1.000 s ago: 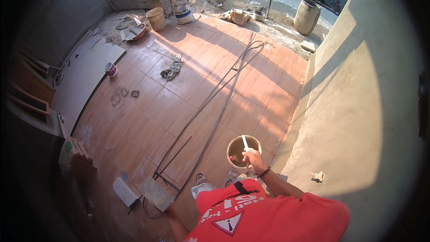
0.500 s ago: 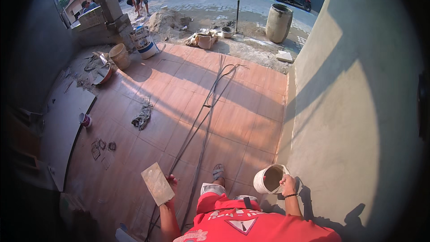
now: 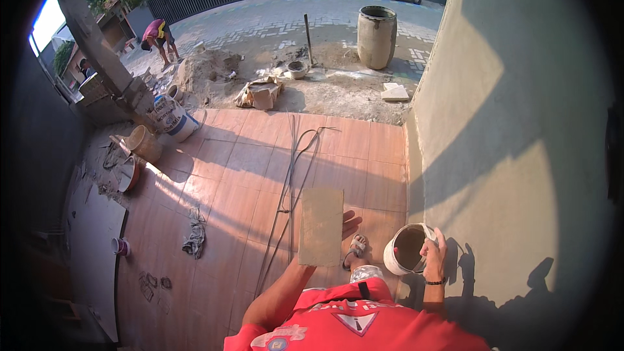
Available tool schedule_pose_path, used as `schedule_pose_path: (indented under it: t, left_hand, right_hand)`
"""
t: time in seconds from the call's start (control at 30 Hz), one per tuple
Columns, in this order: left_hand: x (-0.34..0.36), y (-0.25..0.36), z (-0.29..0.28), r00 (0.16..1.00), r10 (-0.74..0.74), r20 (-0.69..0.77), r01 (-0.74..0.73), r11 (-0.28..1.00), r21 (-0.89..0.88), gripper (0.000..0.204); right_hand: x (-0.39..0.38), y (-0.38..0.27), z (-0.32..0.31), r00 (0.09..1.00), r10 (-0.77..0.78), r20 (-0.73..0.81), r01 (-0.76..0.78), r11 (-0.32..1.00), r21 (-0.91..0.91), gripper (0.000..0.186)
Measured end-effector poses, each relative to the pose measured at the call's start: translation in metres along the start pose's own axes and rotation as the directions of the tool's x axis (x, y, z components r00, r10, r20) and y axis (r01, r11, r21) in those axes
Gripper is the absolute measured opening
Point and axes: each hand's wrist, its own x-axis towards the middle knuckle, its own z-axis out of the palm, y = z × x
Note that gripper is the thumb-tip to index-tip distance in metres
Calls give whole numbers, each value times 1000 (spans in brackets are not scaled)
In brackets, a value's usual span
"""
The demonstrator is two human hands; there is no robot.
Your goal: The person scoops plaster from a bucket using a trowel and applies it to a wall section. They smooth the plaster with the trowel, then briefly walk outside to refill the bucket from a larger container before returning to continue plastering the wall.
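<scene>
My left hand (image 3: pixel 351 222) is under and behind a plastering float (image 3: pixel 322 227), a flat, rectangular, tan board held in front of my body. Its grip is hidden by the board; only some fingers show past the right edge. By its upper side, my right hand (image 3: pixel 433 251) holds a round, pale bucket (image 3: pixel 392 261) splashed with grey. The bucket is tilted with its dark mouth facing up, beside the plastered wall (image 3: pixel 481 201). Below the bucket's left side, my sandalled foot (image 3: pixel 356 247) is on the tiles.
Long dark cables (image 3: pixel 284 201) stretch over the reddish tiled floor (image 3: pixel 221 201). A rag (image 3: pixel 194 231) and a small cup (image 3: pixel 121 246) lie left. Buckets and a mortar sack (image 3: pixel 174 119) stand at the far left. Beyond are a drum (image 3: pixel 377 38), motorbikes, and a bending person (image 3: pixel 158 40).
My left hand has brought the float to the right and up, turning it upright in view. The right hand still holds the bucket, slightly farther right. The view has shifted.
</scene>
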Motion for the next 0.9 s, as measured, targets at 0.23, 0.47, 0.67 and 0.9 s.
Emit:
schedule_pose_path:
  t: [0.23,0.47,0.67,0.9]
  left_hand:
    - [161,10,-15,992,-107,67,102,992,76,52]
    - [334,56,-87,968,-253,-3,246,943,-222,49]
    - [489,110,-141,975,-176,133,179,984,-15,49]
    - [625,222,-101,974,-61,-219,21,983,-183,53]
  right_hand:
    - [151,-59,108,957,-10,288,23,999,-44,34]
    - [297,-122,245,852,-12,524,22,1000,-12,25]
    - [410,-161,356,784,-46,619,100,994,-54,23]
    - [527,-222,449,701,-187,688,350,931,-104,26]
